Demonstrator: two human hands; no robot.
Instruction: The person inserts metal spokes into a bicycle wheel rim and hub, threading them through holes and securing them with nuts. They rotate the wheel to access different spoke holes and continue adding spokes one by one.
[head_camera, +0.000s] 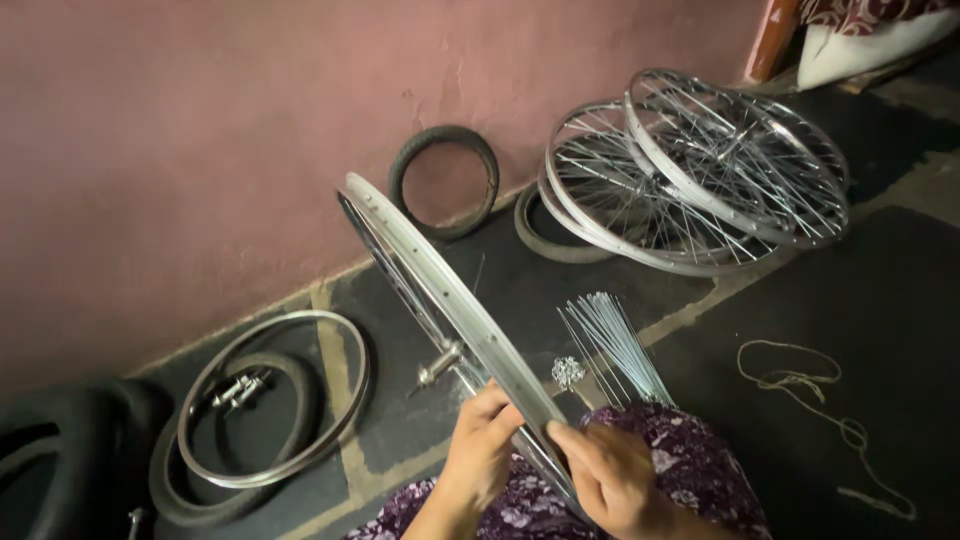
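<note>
We find the wheel rim (440, 290) standing on edge over the person's lap, running from the hands up toward the wall, its silvery outer band facing us. A hub with axle (440, 365) sits inside the rim, and a few spokes appear to run from it to the rim, though we cannot count them. The left hand (480, 445) has its grip closed on the near edge of the rim, fingers curled over the band. The right hand (610, 475) meets the rim just beside it, fingers pinched at the band; whether it pinches a small part as well we cannot tell.

As to progress, we judge the wheel only partly laced: the rim looks mostly bare, and a bundle of loose spokes (615, 345) lies fanned on the floor just beyond the patterned purple garment (690, 465), with a small heap of nipples (568, 372) next to it.

Further out, a bare rim (345, 415) lies flat on a tyre (170, 490) at left, with spare axles (238, 388) inside it. A small tyre (445, 180) leans on the pink wall (200, 150). Several finished spoked wheels (700, 175) lean stacked at right. A length of cord (800, 385) lies on the floor (880, 300).
</note>
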